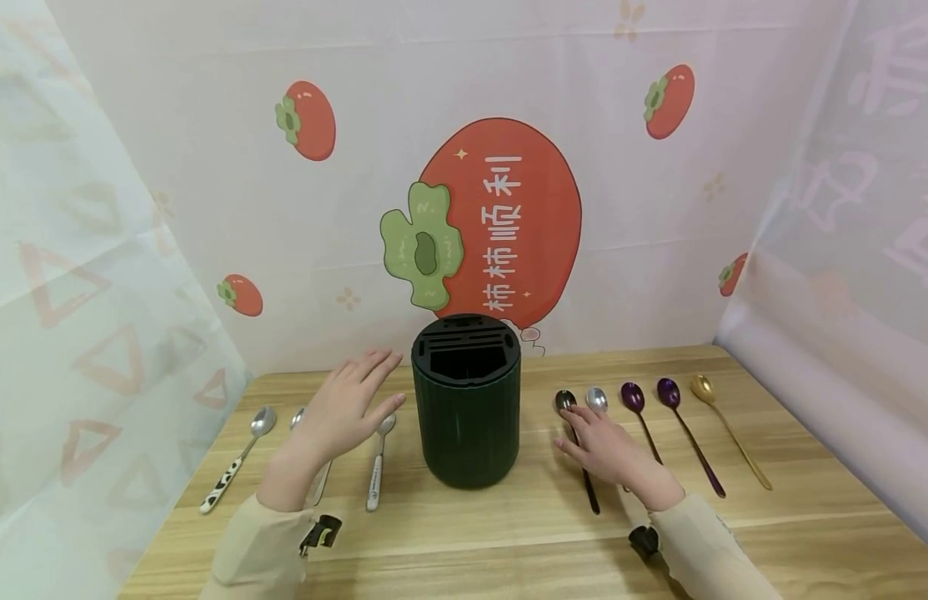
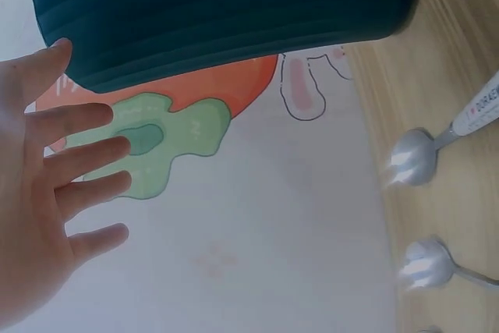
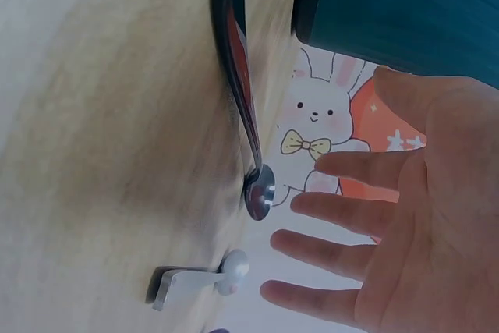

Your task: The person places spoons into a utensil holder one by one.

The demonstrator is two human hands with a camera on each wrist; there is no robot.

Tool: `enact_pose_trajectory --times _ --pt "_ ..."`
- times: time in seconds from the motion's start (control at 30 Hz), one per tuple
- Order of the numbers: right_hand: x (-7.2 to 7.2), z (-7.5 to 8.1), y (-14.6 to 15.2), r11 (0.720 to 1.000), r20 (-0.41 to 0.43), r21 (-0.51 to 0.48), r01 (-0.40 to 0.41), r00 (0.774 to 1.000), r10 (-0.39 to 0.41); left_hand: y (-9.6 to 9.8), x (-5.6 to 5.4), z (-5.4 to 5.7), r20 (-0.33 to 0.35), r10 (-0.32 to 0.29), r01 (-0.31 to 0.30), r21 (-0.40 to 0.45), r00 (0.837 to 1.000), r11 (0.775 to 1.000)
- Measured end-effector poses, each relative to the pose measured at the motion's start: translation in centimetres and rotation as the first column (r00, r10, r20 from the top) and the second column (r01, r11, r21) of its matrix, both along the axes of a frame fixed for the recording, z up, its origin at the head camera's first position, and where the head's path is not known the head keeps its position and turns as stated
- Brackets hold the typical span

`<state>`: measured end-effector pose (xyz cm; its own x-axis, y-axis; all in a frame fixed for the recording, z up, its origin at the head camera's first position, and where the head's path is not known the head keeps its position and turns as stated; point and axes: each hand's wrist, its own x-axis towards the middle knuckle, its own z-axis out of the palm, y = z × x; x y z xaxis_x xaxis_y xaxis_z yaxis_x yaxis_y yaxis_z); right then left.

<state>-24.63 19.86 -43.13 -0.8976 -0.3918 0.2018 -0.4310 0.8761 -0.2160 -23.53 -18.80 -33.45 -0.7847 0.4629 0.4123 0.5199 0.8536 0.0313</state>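
Note:
A dark green ribbed utensil holder (image 1: 469, 433) with a slotted black top stands upright in the middle of the table. Left of it is my left hand (image 1: 343, 412), raised with fingers spread and nothing in them. Beneath and beside that hand lie a white-handled spoon (image 1: 376, 479) and a silver spoon (image 1: 323, 483), the latter partly hidden by it. My right hand (image 1: 614, 450), fingers extended and holding nothing, hovers over a black spoon (image 1: 589, 487) and a second silver spoon (image 1: 596, 398). In the right wrist view, the palm (image 3: 460, 216) shows bare beside both spoons.
At far left lies a spoon with a black-and-white spotted handle (image 1: 227, 479). Two purple spoons (image 1: 633, 396) (image 1: 689, 429) and a gold spoon (image 1: 734, 433) lie to the right on the wooden table (image 1: 464, 542). A printed cloth (image 1: 629, 250) hangs behind.

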Motion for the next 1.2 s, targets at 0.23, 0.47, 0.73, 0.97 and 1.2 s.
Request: enact_pose_trajectory --times 0.23,0.47,0.73,0.97,1.2 --pt "-0.1 0.0 0.2 1.0 0.028 -0.003 0.021 0.999 -0.02 0.1 0.0 0.7 0.008 -0.02 0.02 0.01 1.0 1.0" --pt "-0.1 0.2 0.3 0.999 0.063 -0.021 0.041 0.997 -0.04 0.3 0.1 1.6 0.0 -0.033 0.033 0.009 0.999 0.999" --pt "-0.2 0.3 0.4 0.998 0.091 -0.034 0.052 0.995 -0.048 0.6 -0.1 3.1 0.005 -0.054 0.054 -0.001 0.999 0.999" --pt "-0.3 0.1 0.3 0.997 0.09 -0.028 0.065 0.994 -0.063 0.8 -0.3 4.2 0.029 -0.072 0.073 -0.023 0.997 0.997" --pt "-0.3 0.2 0.3 0.997 0.077 -0.026 0.075 0.994 -0.073 1.1 -0.5 5.0 0.036 -0.088 0.089 -0.035 0.996 0.995"
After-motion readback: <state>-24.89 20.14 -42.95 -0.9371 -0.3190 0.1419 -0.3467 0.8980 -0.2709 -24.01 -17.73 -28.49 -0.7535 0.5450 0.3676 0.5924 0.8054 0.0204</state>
